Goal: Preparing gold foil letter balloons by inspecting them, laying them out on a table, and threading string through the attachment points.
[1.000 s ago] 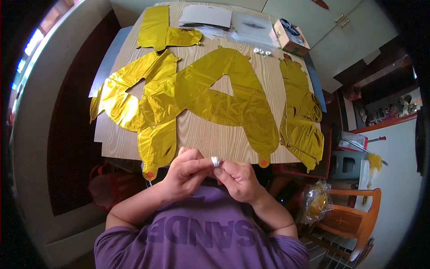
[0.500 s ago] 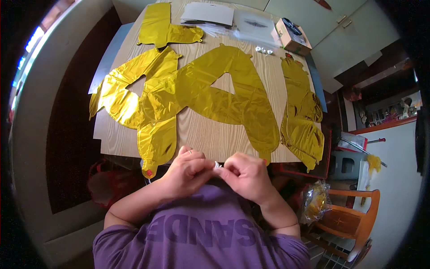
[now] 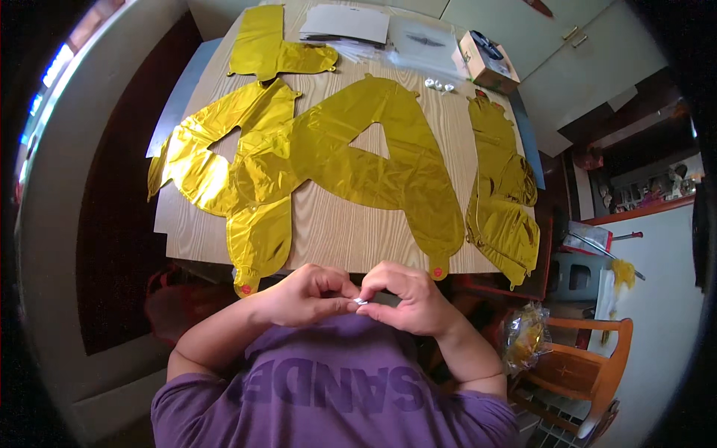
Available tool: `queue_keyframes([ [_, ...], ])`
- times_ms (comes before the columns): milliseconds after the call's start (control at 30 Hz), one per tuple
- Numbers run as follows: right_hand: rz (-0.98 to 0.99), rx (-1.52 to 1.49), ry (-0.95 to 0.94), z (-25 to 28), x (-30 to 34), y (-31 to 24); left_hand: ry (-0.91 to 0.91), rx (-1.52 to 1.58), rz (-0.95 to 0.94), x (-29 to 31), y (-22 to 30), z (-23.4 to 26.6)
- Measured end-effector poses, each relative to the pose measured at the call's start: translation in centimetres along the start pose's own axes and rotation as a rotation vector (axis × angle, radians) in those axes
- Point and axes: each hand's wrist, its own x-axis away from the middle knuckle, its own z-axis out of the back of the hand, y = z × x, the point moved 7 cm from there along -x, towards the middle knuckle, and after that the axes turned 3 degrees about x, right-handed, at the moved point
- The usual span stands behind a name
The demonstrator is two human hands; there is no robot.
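Close to my body, just off the table's near edge, my left hand (image 3: 317, 295) and my right hand (image 3: 403, 297) meet fingertip to fingertip. Both pinch a small white bundle (image 3: 361, 302), too small to tell its exact kind. Beyond them, flat gold foil balloons lie on the table: a letter-like one (image 3: 261, 216) at the left, an A-shaped one (image 3: 418, 172) in the middle, a crumpled one (image 3: 502, 179) at the right and another (image 3: 258, 45) at the far left. The left and middle balloons have red marks on their near tabs.
The wooden table (image 3: 336, 231) bears a stack of white sheets (image 3: 343, 22), clear plastic bags (image 3: 424, 48), several small white pieces (image 3: 439, 86) and a cardboard box (image 3: 489, 63) at the back. To my right stands a wooden chair (image 3: 582, 366) beside a clear bag with yellow contents (image 3: 525, 336).
Both hands have come down nearer my body, uncovering the tab of the middle balloon. The fingers have shifted on the white bundle, which remains between them.
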Motion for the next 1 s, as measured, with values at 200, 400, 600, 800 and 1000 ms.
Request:
queue_keyframes([
  [200, 0.046, 0.045, -0.091, 0.0, -0.3, -0.9, -0.183, 0.135, 0.193, -0.7, -1.3, 0.2],
  [400, 0.078, 0.02, -0.1, 1.0, -0.9, -1.8, -0.178, 0.488, 0.359, -2.0, -2.0, 0.8],
  [600, -0.004, 0.193, 0.048, 3.9, -2.8, -0.7, 0.178, 0.688, 0.286, -3.6, -2.1, 2.9],
  [800, -0.456, 0.013, 0.493, 22.1, -8.2, 13.8, 0.363, 0.383, 0.027, -4.7, 1.7, 6.2],
  [1000, -0.677, 0.137, 0.716, 34.0, -14.3, 25.3, 0.411, 0.228, 0.059, -2.5, -0.5, 7.3],
])
